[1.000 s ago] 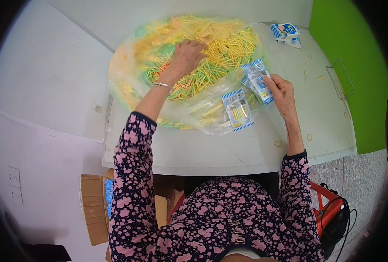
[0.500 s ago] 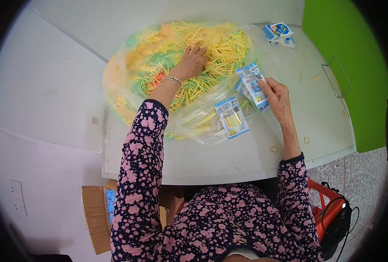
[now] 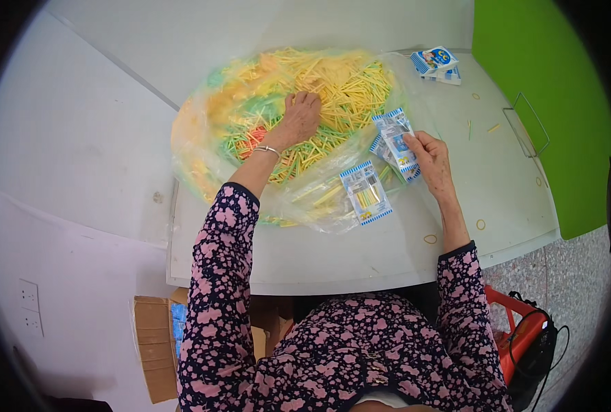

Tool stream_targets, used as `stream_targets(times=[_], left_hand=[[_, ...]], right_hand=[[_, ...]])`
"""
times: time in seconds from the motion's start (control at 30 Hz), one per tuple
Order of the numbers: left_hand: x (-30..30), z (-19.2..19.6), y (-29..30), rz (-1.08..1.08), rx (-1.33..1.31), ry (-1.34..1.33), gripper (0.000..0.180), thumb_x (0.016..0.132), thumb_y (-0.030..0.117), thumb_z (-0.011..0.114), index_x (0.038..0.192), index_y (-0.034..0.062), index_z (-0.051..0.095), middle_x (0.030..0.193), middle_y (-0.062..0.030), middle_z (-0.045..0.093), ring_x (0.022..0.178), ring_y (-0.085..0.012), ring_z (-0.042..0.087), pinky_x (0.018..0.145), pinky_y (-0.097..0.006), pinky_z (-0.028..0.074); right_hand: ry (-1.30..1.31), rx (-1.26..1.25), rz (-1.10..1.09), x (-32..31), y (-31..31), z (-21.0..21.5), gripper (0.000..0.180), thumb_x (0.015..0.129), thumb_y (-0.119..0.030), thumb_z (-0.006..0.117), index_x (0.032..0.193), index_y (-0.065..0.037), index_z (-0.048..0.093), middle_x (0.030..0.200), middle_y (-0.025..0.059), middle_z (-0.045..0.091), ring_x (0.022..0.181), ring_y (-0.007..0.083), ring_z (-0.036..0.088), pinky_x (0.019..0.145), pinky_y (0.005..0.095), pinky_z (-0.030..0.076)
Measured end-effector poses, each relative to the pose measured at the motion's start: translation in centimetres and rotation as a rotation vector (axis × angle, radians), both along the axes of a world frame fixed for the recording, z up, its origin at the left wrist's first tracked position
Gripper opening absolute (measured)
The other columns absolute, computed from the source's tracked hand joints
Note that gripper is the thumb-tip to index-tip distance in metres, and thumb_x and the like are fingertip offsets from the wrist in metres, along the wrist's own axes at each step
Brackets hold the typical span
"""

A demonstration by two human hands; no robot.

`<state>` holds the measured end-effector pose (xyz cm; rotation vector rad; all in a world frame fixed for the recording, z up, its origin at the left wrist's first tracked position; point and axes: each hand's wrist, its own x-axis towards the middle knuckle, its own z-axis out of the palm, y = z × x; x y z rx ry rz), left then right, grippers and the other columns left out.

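Thin yellow, green, orange and red sticks [image 3: 357, 96] fill a large clear plastic bag [image 3: 202, 137], spread wide on the table. My left hand [image 3: 300, 120] rests in the middle of this pile, its fingers bent down among the sticks; what they grip is hidden. At the bag's right side, my right hand [image 3: 431, 154] pinches a small blue-and-white packet [image 3: 396, 134] between thumb and fingers. Another such packet lies partly under it. Nearer to me, a packet [image 3: 366, 193] with yellow sticks showing through its window lies on the bag's near edge.
More blue-and-white packets [image 3: 436, 63] are stacked at the far right. Rubber bands [image 3: 430, 239] and a few loose sticks [image 3: 493, 128] lie on the table [image 3: 319, 268]. A wire handle [image 3: 528, 127] stands by the green panel [image 3: 559, 123]. Below left is a cardboard box [image 3: 155, 343].
My left hand has drawn its fingers in, from reaching into the sticks to a more curled pose. The right hand keeps its packet. The whole view has shifted slightly.
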<state>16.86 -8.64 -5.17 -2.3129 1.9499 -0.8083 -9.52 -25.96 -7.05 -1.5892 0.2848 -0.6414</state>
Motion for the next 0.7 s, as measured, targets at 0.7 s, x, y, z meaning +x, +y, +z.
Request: stream_targets(times=[0.7], left_hand=[[-4.2,3.5,3.5,-0.057,0.022,2.337,0.018,0.093,0.015,0.048,0.099,-0.0009,0.053,0.09,-0.0162,0.062,0.076,-0.0237,0.063,0.07,-0.033,0.052]], right_hand=[[-0.201,0.702,0.42,17.0,6.1,3.3,0.027,0.091,-0.02,0.053,0.107,0.001,0.057,0.099,0.011,0.063,0.09,0.019,0.06,0.076,0.0321,0.051]])
